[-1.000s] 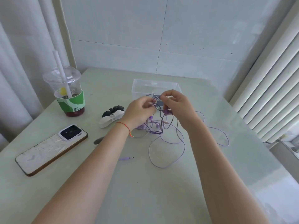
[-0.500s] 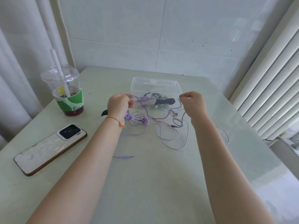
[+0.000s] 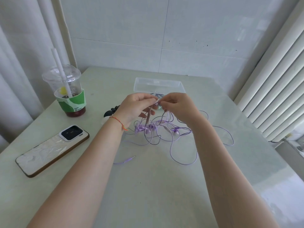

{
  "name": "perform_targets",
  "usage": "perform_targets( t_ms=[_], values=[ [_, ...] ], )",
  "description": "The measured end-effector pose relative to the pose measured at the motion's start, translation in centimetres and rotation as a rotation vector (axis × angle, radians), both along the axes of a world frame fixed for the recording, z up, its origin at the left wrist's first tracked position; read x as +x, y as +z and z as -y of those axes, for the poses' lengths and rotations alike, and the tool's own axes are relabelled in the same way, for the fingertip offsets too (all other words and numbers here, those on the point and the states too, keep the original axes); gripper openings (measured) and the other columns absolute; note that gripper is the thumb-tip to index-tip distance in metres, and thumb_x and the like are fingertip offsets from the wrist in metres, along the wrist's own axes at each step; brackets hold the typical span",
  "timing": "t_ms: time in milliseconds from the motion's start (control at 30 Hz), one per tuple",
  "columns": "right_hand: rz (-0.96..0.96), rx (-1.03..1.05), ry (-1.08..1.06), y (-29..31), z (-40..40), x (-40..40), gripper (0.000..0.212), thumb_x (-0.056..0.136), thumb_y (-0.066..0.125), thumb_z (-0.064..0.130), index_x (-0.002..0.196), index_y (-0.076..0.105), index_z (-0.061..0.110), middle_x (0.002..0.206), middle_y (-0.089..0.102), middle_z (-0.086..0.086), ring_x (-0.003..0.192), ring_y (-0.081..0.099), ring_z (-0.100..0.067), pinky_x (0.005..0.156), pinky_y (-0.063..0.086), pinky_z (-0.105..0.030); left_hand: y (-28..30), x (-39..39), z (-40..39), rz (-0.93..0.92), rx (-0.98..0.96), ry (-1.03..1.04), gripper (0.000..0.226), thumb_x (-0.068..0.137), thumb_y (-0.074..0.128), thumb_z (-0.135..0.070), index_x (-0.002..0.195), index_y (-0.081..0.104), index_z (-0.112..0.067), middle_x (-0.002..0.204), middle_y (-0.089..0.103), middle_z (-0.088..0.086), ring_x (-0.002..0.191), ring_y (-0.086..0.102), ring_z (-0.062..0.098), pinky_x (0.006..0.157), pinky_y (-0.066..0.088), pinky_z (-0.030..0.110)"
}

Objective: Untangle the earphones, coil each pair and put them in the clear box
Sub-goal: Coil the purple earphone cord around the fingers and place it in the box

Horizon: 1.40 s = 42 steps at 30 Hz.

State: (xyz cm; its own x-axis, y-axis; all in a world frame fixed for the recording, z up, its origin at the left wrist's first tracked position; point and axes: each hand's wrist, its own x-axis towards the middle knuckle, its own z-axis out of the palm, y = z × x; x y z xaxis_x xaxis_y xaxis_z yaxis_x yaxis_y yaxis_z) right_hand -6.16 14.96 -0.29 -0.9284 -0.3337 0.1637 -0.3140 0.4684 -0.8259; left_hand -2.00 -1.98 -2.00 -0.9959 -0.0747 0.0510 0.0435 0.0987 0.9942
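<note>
A tangle of thin purple earphone cables [image 3: 164, 129], some pale lilac and some darker, is lying on the pale green glossy tabletop [image 3: 148, 195] just in front of the clear rectangular plastic box [image 3: 158, 83], with several strands being lifted out of it. Small purple earbuds [image 3: 139, 129] are sitting in the knot, and long loops are trailing toward the right and near side. A lilac jack plug [image 3: 129, 160] is lying loose on the table, nearer than the tangle.

The left hand [image 3: 136, 109], wearing a red string bracelet [image 3: 117, 121] at the wrist, is pinching raised strands between thumb and fingertips, its lower fingers curling loosely beneath. The right hand [image 3: 178, 106] is meeting it fingertip to fingertip, also pinching cable, the other fingers curled in. Both are hovering above the tangle, just before the box.

Left of the hands, a black and white object [image 3: 109, 114] is partly hiding behind the left wrist. Farther left, a clear plastic cup with green sleeve and white straw [image 3: 67, 91] is standing upright, and a white-backed smartphone [image 3: 52, 149] is lying face down.
</note>
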Motion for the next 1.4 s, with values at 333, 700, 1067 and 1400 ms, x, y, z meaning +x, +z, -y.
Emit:
perform_targets(
  t_ms=[333, 700, 1067, 1400],
  values=[
    [0.025, -0.091, -0.129, 0.4, -0.3, -0.1, 0.008, 0.094, 0.053, 0.012, 0.092, 0.06, 0.016, 0.073, 0.066, 0.003, 0.064, 0.058, -0.007, 0.062, 0.043, -0.023, -0.8, -0.4, 0.7, 0.045, -0.025, 0.133, 0.034, 0.087, 0.045, 0.012, 0.089, 0.07, -0.011, 0.081, 0.068, 0.009, 0.047, 0.056, 0.012, 0.035, 0.029, 0.018],
    [0.006, -0.211, -0.042, 1.0, -0.3, 0.5, 0.009, 0.091, 0.062, 0.013, 0.086, 0.068, 0.017, 0.049, 0.037, 0.001, 0.048, 0.026, -0.021, 0.042, 0.026, -0.022, -0.3, -0.6, -0.4, -0.123, -0.305, 0.113, 0.02, 0.089, 0.062, -0.018, 0.107, 0.069, -0.022, 0.108, 0.062, -0.005, 0.106, 0.059, 0.011, 0.099, 0.043, 0.026],
    [-0.096, -0.049, -0.417, 0.7, -2.3, -1.1, 0.018, 0.087, 0.05, 0.009, 0.09, 0.066, 0.017, 0.064, 0.052, 0.005, 0.063, 0.057, -0.024, 0.057, 0.044, -0.028, -1.3, -1.4, 0.3, -0.06, -0.117, 0.383, 0.019, 0.088, 0.06, -0.024, 0.073, 0.07, -0.017, 0.045, 0.042, -0.009, 0.037, 0.036, 0.009, 0.047, 0.039, 0.021],
    [0.195, -0.518, -0.435, 1.2, -3.2, -1.1, 0.03, 0.1, 0.04, 0.018, 0.093, 0.066, 0.005, 0.061, 0.057, -0.009, 0.047, 0.057, -0.021, 0.05, 0.054, -0.029, -0.3, -0.9, 1.1, 0.169, 0.297, 0.395, 0.027, 0.087, 0.048, -0.021, 0.062, 0.039, -0.019, 0.04, 0.021, -0.008, 0.035, 0.017, 0.014, 0.048, 0.038, 0.023]
  ],
)
